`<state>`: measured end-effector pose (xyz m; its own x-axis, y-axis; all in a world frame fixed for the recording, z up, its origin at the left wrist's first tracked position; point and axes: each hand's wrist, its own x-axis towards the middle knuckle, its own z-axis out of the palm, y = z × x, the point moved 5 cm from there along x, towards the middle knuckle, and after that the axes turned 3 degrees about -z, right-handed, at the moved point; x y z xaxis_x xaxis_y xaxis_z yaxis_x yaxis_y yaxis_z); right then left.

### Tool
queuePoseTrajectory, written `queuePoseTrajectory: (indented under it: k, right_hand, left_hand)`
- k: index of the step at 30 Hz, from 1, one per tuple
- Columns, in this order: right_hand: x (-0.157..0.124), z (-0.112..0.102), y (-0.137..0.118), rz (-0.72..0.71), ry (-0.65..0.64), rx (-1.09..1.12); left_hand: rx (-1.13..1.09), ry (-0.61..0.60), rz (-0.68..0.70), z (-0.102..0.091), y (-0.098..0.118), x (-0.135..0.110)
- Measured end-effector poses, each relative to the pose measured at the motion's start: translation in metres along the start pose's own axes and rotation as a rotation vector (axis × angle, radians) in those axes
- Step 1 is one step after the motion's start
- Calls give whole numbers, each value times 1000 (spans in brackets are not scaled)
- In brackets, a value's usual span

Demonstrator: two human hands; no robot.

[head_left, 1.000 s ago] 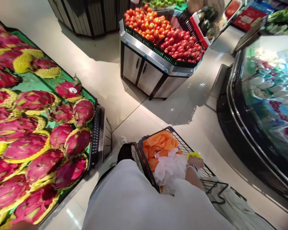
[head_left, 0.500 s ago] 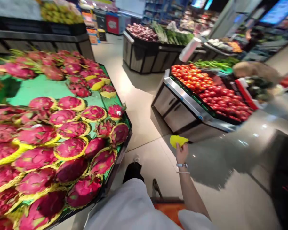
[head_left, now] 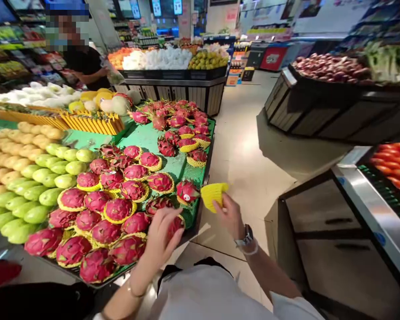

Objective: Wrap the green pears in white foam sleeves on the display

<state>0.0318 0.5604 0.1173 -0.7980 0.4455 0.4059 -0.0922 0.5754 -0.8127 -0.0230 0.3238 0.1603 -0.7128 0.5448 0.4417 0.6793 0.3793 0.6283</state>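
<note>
Between the fingers and thumb of my right hand [head_left: 231, 215] is a yellow foam fruit net [head_left: 214, 197], held up over the aisle just past the display's right edge. My left hand [head_left: 163, 235] hovers over the front right corner of the dragon fruit display, fingers apart and curved, with nothing seen in it. Below it a dragon fruit [head_left: 176, 226] is partly hidden by the fingers. Close to the yellow net lies another dragon fruit [head_left: 187, 192] with a white sticker. Many of the dragon fruits [head_left: 119, 210] sit in yellow nets on the green mat [head_left: 173, 165].
Green pear-like fruits [head_left: 36, 193] and yellowish round fruits [head_left: 13, 155] fill the display's left side. A person [head_left: 86, 62] in black stands behind it. Right of the aisle is a metal-edged stand [head_left: 323, 213] with tomatoes [head_left: 396, 162]; onions [head_left: 330, 69] lie farther back.
My view has swung left toward the dragon fruit display. My left hand has come into view over the fruit. My right hand has brought the yellow net from beside the tomato stand to the display's edge.
</note>
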Motion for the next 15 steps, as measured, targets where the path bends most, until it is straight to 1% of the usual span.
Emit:
queuePoseTrajectory:
  k: [2, 4, 6, 7, 9, 11, 13, 15]
  right_hand:
    - [4, 9, -8, -24, -155, 103]
    - [6, 15, -8, -20, -287, 219]
    - [7, 20, -2, -11, -377, 287]
    - [8, 21, 3, -9, -400, 289]
    - [9, 24, 14, -9, -420, 254]
    - [9, 28, 22, -18, -452, 201]
    - [10, 34, 25, -54, -516, 140]
    - [14, 41, 23, -116, -555, 76]
  left_hand:
    - [-188, -5, -105, 45, 2, 5]
    - [-342, -23, -203, 86, 0, 7]
    - [-380, -56, -253, 116, -1, 9]
    - [-382, -61, -277, 125, -2, 9]
    - [-377, -39, -344, 133, -4, 12]
    - [-365, -17, -427, 133, -8, 15]
    - [-295, -15, -503, 128, -13, 20]
    - [-135, -14, -552, 118, -20, 25]
